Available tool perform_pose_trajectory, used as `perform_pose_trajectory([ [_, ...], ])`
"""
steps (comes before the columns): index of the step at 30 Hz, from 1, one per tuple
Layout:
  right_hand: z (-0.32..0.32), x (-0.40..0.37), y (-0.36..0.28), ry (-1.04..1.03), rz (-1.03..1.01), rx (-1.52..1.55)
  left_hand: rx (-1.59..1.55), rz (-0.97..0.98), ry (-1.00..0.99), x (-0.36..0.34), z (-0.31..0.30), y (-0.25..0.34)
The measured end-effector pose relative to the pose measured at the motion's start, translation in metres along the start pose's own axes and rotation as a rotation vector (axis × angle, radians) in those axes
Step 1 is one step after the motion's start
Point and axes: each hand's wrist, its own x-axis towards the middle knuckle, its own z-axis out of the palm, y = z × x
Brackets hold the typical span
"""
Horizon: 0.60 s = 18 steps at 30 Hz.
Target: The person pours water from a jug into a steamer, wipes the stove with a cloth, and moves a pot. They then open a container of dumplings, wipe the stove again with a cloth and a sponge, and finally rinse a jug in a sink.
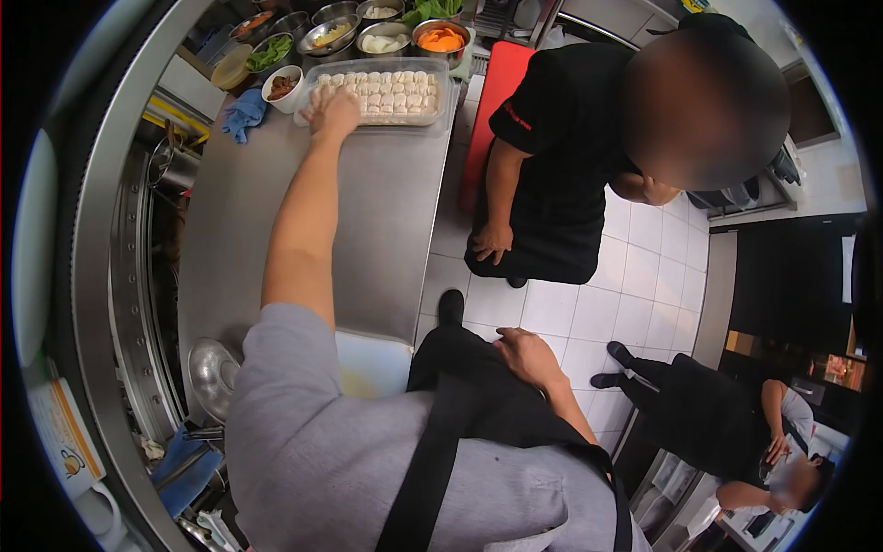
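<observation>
My left hand (333, 112) is stretched far forward over the left end of a clear plastic tray (425, 118). Its fingers look spread and touch or hover just above the white dough-like pieces (391, 92) lying in rows inside; the fingertips are partly hidden. Beside that hand stands a white bowl (282, 86) of brown food, and a blue cloth (243, 115) lies nearby. Down by my black apron, my right hand (532, 357) is curled with its fingers mostly out of sight. A small pinkish spot shows by it, too small to name.
Metal bowls of orange slices (440, 39), white slices (384, 42) and greens (269, 55) line the steel counter's (382, 212) far end. A metal bowl (214, 375) and white board (375, 366) are nearer me. One person (570, 138) sits ahead right; another (708, 414) stands right.
</observation>
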Motion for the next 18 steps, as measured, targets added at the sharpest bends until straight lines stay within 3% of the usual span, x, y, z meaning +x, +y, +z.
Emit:
perform_pose_trajectory([
  [4,0.000,0.000,0.000,0.013,0.026,0.022,0.104,-0.163,0.061,0.004,-0.010,-0.036],
  [11,0.002,0.001,0.000,0.010,0.045,0.013,0.039,-0.168,0.034,0.002,-0.035,-0.057],
  [17,0.002,0.006,-0.001,-0.001,0.047,-0.001,0.037,-0.158,0.176,0.025,-0.004,-0.071],
  [18,0.002,0.006,-0.001,-0.001,0.039,0.004,-0.081,-0.175,0.147,0.033,0.003,-0.076],
])
